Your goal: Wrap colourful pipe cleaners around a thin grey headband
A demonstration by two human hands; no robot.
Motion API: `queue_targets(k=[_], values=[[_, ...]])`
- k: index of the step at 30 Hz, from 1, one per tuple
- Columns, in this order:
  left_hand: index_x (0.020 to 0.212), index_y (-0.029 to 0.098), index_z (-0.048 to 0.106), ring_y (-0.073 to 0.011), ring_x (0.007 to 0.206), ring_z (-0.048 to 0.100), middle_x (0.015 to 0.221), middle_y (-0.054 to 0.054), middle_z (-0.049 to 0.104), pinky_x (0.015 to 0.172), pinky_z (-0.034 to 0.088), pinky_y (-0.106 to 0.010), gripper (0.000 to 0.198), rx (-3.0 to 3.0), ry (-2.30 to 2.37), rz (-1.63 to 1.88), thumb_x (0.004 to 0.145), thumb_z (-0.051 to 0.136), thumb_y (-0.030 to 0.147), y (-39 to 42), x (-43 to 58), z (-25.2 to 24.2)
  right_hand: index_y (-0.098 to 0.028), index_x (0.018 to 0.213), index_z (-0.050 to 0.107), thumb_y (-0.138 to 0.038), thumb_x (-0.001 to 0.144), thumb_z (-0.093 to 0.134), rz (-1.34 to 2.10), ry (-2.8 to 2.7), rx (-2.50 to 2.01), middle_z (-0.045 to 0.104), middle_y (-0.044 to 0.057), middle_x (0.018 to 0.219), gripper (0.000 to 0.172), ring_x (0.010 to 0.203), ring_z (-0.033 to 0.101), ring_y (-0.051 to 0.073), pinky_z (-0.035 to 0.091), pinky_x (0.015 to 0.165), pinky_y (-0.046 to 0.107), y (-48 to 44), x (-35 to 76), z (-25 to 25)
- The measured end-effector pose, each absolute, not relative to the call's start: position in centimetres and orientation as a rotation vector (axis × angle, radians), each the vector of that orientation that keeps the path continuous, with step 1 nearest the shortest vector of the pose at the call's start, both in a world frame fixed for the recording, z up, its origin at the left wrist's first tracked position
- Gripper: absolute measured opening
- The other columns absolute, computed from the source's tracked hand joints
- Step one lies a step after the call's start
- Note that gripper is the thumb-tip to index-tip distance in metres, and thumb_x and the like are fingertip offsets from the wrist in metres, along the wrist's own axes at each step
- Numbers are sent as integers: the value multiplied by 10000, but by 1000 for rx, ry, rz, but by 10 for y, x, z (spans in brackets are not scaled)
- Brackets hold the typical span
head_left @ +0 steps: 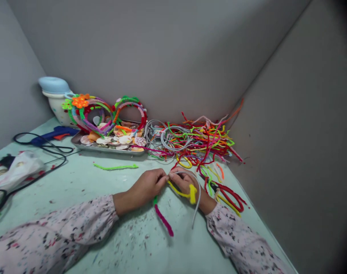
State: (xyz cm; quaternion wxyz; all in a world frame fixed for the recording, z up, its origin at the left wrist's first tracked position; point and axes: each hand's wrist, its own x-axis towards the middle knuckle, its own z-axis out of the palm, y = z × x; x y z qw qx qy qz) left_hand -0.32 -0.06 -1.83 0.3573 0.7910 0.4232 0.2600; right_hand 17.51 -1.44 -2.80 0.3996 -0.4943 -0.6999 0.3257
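Close together over the table, my left hand (148,186) and my right hand (185,180) meet at the fingertips, both closed in a pinch. A magenta pipe cleaner (163,220) with a green stretch at its top hangs from below my left fingers. My right hand grips a thin grey wire (198,199), which arches over it and ends in a bare tip. A yellow pipe cleaner (192,194) runs from the fingertips across the right hand to a thick bunched end. The exact spot where the fingers pinch is hidden.
Behind my hands, a metal tray (110,150) of seashells bears several fuzzy headbands (129,102). A heap of pipe cleaners (210,139) and coiled grey wire (176,139) lies against the wall. To the left are a blue glue gun (51,135), a black cord (57,154) and a lidded container (59,104).
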Motion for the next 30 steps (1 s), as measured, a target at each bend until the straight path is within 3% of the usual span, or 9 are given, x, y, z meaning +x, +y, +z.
queue_targets(k=[11,20,30], values=[[687,184,539,-126,526,442,572,4,534,530,278,-233,228,2008,1149,667,832,451,336,-2,-1,-15,-183,781,640,-326,851,533,773,-1816,-1189,619,16,722,192,697,557,146,436,633,247,-18,174,-22],[728,169,569,-142,629,476,652,0,545,564,327,-233,280,1980,1065,721,848,432,382,1,-5,-16,-179,805,641,-293,863,527,763,-1775,-1219,622,15,742,171,704,553,147,430,661,256,-21,174,-21],[753,182,578,-138,546,501,583,6,567,534,320,-232,178,1943,1141,692,807,480,321,-1,-2,-16,-184,801,646,-286,875,516,700,-1815,-1197,621,22,746,181,707,551,150,425,661,255,-21,173,-24]])
